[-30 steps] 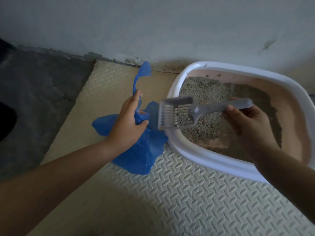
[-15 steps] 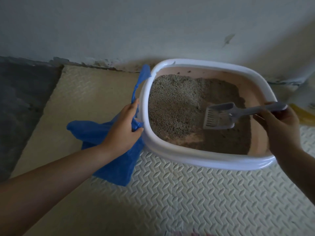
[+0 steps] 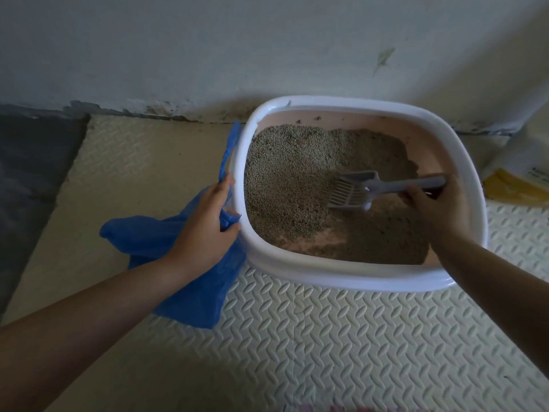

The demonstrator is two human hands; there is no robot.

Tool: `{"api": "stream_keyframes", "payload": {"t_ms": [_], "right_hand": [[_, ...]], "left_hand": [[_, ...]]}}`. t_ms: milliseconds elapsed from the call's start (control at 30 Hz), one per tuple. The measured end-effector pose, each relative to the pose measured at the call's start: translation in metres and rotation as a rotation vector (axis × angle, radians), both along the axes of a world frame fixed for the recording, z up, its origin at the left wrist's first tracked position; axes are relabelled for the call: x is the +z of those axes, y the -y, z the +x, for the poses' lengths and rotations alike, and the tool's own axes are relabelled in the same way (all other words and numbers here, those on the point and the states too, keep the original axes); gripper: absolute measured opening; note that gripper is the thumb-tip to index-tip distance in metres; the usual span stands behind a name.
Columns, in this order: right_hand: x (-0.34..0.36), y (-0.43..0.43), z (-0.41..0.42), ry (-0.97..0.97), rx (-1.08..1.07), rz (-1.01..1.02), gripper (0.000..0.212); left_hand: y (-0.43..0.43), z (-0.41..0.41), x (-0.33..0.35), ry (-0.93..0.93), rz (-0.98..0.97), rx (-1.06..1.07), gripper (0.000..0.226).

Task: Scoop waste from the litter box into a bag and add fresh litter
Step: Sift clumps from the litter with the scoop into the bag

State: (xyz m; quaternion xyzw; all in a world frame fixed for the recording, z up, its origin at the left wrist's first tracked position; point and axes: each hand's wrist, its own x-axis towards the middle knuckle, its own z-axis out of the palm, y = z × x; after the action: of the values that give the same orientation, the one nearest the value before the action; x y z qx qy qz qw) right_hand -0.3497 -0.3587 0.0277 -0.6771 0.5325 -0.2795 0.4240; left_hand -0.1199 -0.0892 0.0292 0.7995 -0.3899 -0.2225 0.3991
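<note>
A white-rimmed litter box [image 3: 332, 281] with a pink inside stands against the wall, partly covered with grey litter [image 3: 291, 179]; bare pink floor shows near its front. My right hand [image 3: 436, 206] grips the handle of a grey slotted scoop [image 3: 353, 190], whose head is down in the litter at the middle of the box. A blue plastic bag [image 3: 190, 281] lies on the mat just left of the box. My left hand [image 3: 205, 230] holds the bag's top edge beside the box rim, and one bag handle sticks up along the rim.
A cream textured foam mat [image 3: 326, 346] covers the floor under the box. Dark grey floor [image 3: 32, 162] lies to the left. A white and yellow sack [image 3: 523, 173] stands at the right edge by the wall.
The scoop has gone from above the bag at the box's left rim across into the box, and its head is now lower in the litter. My left hand keeps hold of the bag.
</note>
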Motion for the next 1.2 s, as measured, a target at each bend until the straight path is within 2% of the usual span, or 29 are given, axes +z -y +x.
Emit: {"api": "stream_keyframes", "payload": {"t_ms": [100,233,267,367,433,500,600,733,1033,1100,1200], "right_hand": [[-0.007,0.002,0.014,0.037,-0.054,0.099,0.013],[-0.026,0.022,0.014,0.071,-0.143,0.192,0.047],[-0.023,0.022,0.011,0.074,-0.153,0.221,0.049],[-0.013,0.016,0.003,0.127,-0.203,0.296,0.030],[-0.016,0.017,-0.005,0.141,-0.270,0.279,0.028],[-0.019,0.015,-0.011,0.139,-0.340,0.219,0.031],[-0.021,0.013,-0.019,0.093,-0.405,0.081,0.019],[-0.009,0.000,-0.005,-0.057,-0.249,-0.079,0.025],[-0.007,0.008,0.041,-0.090,0.012,-0.178,0.024],[-0.016,0.002,0.050,-0.132,0.064,-0.158,0.025],[-0.022,-0.001,0.065,-0.102,0.022,-0.033,0.024]], "left_hand": [[0.000,0.000,-0.001,-0.013,0.006,0.006,0.076],[-0.002,0.000,-0.004,-0.020,0.029,0.015,0.079],[-0.003,0.000,-0.004,-0.027,0.030,0.016,0.080],[-0.005,0.000,-0.005,-0.039,0.035,0.017,0.080],[-0.006,0.000,-0.005,-0.035,0.040,0.014,0.080],[-0.006,0.000,-0.005,-0.027,0.037,0.007,0.079],[-0.005,0.001,-0.005,-0.018,0.037,0.002,0.079],[-0.002,0.003,-0.005,0.002,0.022,-0.004,0.078],[0.000,0.002,-0.003,0.013,0.045,0.008,0.077],[0.001,0.002,-0.002,0.004,0.045,0.008,0.077],[0.002,0.003,-0.002,0.002,0.045,0.011,0.077]]}}
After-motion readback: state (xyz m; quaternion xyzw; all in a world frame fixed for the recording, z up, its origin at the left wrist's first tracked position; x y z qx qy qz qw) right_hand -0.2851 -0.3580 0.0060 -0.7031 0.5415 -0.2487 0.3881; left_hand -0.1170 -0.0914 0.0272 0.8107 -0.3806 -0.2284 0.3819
